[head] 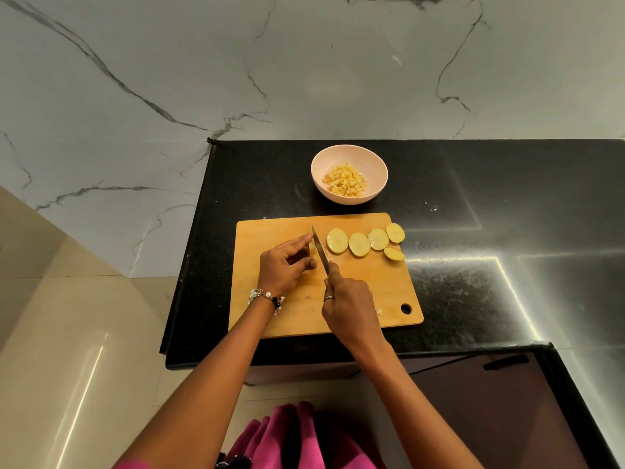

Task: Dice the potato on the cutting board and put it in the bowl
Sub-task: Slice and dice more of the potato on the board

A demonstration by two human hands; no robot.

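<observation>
The right hand (348, 304) grips a thin steel knife (320, 249). The left hand (285, 264) holds a small yellow potato piece on the flat wooden cutting board (372, 286). Round yellow potato slices (359, 244) lie beside the blade. Diced potato bits (345, 181) sit in the pale pink bowl (375, 164).

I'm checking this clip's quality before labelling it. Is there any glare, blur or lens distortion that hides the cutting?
Head view: bright streaks of glare cross the black counter right of the board; wide-angle bending curves the counter edges; the knife, slices and both hands stay sharp; the piece under the left hand is mostly hidden.
</observation>
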